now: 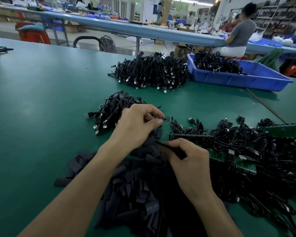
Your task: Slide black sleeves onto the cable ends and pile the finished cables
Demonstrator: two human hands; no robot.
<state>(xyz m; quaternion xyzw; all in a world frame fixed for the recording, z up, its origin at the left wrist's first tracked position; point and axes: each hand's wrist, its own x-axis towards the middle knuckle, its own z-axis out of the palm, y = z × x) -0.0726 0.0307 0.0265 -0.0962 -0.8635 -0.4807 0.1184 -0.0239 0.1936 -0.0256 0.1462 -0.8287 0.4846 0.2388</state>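
My left hand [138, 124] pinches a cable end with a small green circuit board [167, 119] between thumb and forefinger, above the green table. My right hand [184, 156] is closed on a flat black sleeve [171, 148] that points up and left toward the board. Below both hands lies a big heap of loose black sleeves [135, 190]. A small pile of cables [113, 110] sits just behind my left hand. To the right spreads a tangle of cables with green board strips [246, 146].
A larger cable pile [152, 71] lies farther back on the green table [41, 100]. A blue bin [237, 77] with more cables stands at the back right. Beyond the table edge, a person sits at a long blue bench [143, 31].
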